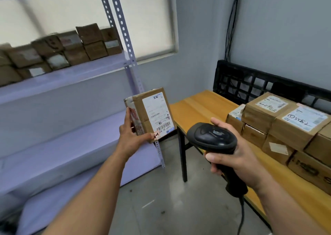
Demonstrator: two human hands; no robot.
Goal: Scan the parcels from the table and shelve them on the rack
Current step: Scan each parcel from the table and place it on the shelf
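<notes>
Near on the right, the right hand (238,156) has its grip curled round the scanner (213,136), and farther left the left hand (130,136) has its grip pinching the parcel (150,115) by its low corner, up in the air between the counter (200,102) and the rack (71,84), so the parcel might slip and fall.
</notes>
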